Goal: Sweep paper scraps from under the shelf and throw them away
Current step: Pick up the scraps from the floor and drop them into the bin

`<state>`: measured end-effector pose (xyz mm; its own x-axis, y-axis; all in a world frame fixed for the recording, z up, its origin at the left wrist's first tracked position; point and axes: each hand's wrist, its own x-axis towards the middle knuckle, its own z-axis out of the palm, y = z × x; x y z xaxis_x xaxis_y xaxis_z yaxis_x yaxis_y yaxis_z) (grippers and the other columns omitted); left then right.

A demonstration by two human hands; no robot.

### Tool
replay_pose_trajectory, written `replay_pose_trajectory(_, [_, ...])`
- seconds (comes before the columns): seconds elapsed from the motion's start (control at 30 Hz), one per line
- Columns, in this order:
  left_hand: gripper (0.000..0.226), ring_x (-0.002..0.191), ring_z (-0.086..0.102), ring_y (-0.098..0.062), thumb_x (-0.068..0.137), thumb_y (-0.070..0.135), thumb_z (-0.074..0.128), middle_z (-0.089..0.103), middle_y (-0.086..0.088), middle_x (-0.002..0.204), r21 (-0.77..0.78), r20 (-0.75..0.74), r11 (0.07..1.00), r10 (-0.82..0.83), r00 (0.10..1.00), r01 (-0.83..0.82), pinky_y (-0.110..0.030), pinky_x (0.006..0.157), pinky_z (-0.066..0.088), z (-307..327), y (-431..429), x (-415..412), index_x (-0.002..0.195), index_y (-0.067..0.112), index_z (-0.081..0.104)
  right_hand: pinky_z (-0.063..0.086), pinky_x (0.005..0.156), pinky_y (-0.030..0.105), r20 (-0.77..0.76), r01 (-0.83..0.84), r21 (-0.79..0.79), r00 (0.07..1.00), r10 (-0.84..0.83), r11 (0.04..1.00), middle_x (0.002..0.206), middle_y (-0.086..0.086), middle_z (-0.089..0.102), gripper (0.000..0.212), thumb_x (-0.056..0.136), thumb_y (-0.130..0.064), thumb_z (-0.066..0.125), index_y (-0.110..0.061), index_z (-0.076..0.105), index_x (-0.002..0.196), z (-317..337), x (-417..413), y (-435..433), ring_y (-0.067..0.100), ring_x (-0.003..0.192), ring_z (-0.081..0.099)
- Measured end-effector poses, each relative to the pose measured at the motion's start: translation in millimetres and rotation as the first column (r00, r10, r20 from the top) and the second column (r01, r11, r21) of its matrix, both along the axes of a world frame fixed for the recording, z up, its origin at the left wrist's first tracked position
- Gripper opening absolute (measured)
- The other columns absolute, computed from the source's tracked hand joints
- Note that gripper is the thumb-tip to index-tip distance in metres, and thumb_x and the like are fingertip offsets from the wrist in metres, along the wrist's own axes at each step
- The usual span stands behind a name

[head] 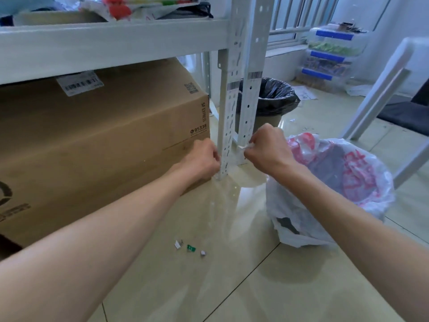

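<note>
A grey metal shelf post [228, 126] stands on the glossy tiled floor. My left hand [202, 160] is curled at the post's foot, beside the big cardboard box [104, 135]; whether it holds anything is hidden. On the post's other side, my right hand [267, 147] pinches a small white paper scrap [241, 148] between its fingertips. Three small paper scraps [189, 247], white, green and grey, lie on the floor in front of me. A bin lined with a white and red plastic bag [336, 182] stands just right of my right hand.
A second bin with a black liner [271, 98] stands behind the post. More scraps [306, 129] lie on the floor near it. A white chair [380, 94] is at the right. Clear storage boxes [329, 56] are stacked by the window.
</note>
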<state>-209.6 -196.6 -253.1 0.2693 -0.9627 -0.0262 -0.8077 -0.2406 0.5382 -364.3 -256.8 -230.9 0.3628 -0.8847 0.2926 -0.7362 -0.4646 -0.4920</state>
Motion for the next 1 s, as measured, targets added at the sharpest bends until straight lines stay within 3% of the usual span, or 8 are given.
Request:
replay_pose_trajectory(0.13, [0.009, 0.072, 0.062, -0.011, 0.084, -0.004, 0.068, 0.065, -0.003, 0.083, -0.105, -0.04, 0.99, -0.099, 0.994, 0.095, -0.015, 0.054, 0.046, 31, -21, -33, 0.083, 0.004, 0.072, 0.031, 0.046, 0.029, 0.003, 0.089, -0.041, 0.996, -0.089, 0.995, 0.051, 0.011, 0.038, 0.019, 0.071, -0.003, 0.059, -0.001, 0.053, 0.053, 30, -41, -10, 0.03, 0.054, 0.037])
replay_pose_trajectory(0.2, [0.01, 0.076, 0.065, -0.015, 0.082, -0.004, 0.069, 0.068, -0.005, 0.082, -0.154, -0.062, 0.981, -0.126, 0.99, 0.115, -0.023, 0.061, 0.056, 44, -32, -51, 0.079, 0.006, 0.073, 0.03, 0.05, 0.027, -0.023, 0.167, -0.024, 0.986, -0.168, 0.986, 0.051, 0.012, 0.031, 0.023, 0.068, -0.001, 0.056, -0.006, 0.045, 0.049, 37, -66, -16, 0.026, 0.057, 0.033])
replay_pose_trajectory(0.3, [0.012, 0.076, 0.067, -0.016, 0.078, -0.002, 0.072, 0.069, -0.005, 0.079, -0.201, -0.094, 0.969, -0.167, 0.982, 0.145, -0.029, 0.07, 0.06, 52, -42, -79, 0.076, 0.009, 0.074, 0.035, 0.044, 0.026, -0.081, 0.277, 0.011, 0.958, -0.275, 0.961, 0.051, 0.014, 0.036, 0.01, 0.065, 0.002, 0.052, 0.004, 0.051, 0.055, 40, -104, -22, 0.029, 0.053, 0.039])
replay_pose_trajectory(0.37, [0.009, 0.074, 0.066, -0.015, 0.078, 0.0, 0.073, 0.07, -0.006, 0.078, -0.218, -0.112, 0.964, -0.178, 0.978, 0.151, -0.03, 0.071, 0.06, 51, -47, -98, 0.08, 0.008, 0.076, 0.047, 0.05, 0.033, -0.092, 0.34, 0.046, 0.938, -0.335, 0.939, 0.052, 0.015, 0.043, 0.009, 0.066, 0.003, 0.052, 0.008, 0.056, 0.059, 36, -129, -23, 0.031, 0.053, 0.048])
replay_pose_trajectory(0.57, [0.009, 0.073, 0.07, -0.022, 0.076, 0.0, 0.067, 0.072, -0.013, 0.081, -0.176, -0.178, 0.968, -0.212, 0.961, 0.181, -0.041, 0.067, 0.061, 31, -61, -146, 0.081, 0.0, 0.075, 0.042, 0.056, 0.031, -0.16, 0.486, 0.08, 0.868, -0.47, 0.87, 0.066, 0.021, 0.056, 0.018, 0.079, -0.003, 0.057, 0.003, 0.057, 0.061, 12, -183, -24, 0.034, 0.061, 0.057])
replay_pose_trajectory(0.7, [0.027, 0.086, 0.068, -0.023, 0.082, 0.006, 0.07, 0.069, -0.011, 0.102, -0.124, -0.292, 0.952, -0.303, 0.907, 0.279, -0.035, 0.076, 0.061, 21, -60, -162, 0.108, 0.004, 0.069, 0.059, 0.068, 0.042, -0.212, 0.488, 0.133, 0.864, -0.456, 0.863, 0.078, 0.024, 0.067, 0.013, 0.074, -0.006, 0.063, 0.005, 0.068, 0.077, 6, -194, -23, 0.035, 0.068, 0.066])
replay_pose_trajectory(0.8, [0.048, 0.096, 0.065, -0.02, 0.083, 0.009, 0.073, 0.064, -0.008, 0.115, -0.13, -0.402, 0.927, -0.375, 0.835, 0.353, -0.022, 0.069, 0.057, 23, -54, -160, 0.129, 0.011, 0.06, 0.058, 0.078, 0.047, -0.242, 0.49, 0.154, 0.861, -0.448, 0.858, 0.094, 0.025, 0.07, 0.031, 0.073, -0.007, 0.069, 0.005, 0.067, 0.101, 9, -190, -20, 0.037, 0.081, 0.07])
replay_pose_trajectory(1.0, [0.044, 0.102, 0.064, -0.016, 0.084, 0.013, 0.07, 0.066, -0.005, 0.121, -0.173, -0.362, 0.937, -0.347, 0.865, 0.303, -0.018, 0.076, 0.05, 28, -49, -132, 0.127, 0.015, 0.063, 0.06, 0.076, 0.044, -0.24, 0.448, 0.12, 0.879, -0.412, 0.886, 0.088, 0.022, 0.069, 0.033, 0.069, -0.002, 0.063, 0.003, 0.068, 0.102, 25, -161, -11, 0.034, 0.077, 0.069])
